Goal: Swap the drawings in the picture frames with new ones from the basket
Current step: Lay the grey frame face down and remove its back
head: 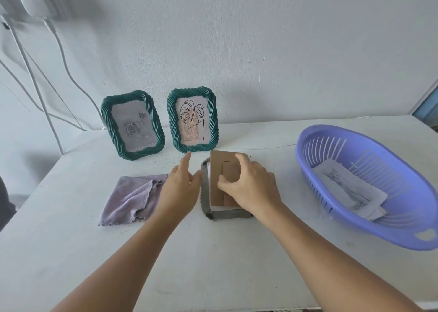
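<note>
A third picture frame lies face down on the white table, its grey back rim showing. My right hand grips its brown cardboard backing, thumb and fingers curled round the stand flap. My left hand rests against the frame's left edge with the index finger straight. Two green twisted-rim frames stand at the back: one with a rose drawing, one with a leaf drawing. The purple basket at the right holds paper drawings.
A lilac cloth lies crumpled left of my left hand. White cables hang down the wall at the far left. The table's front edge runs along the bottom of the view.
</note>
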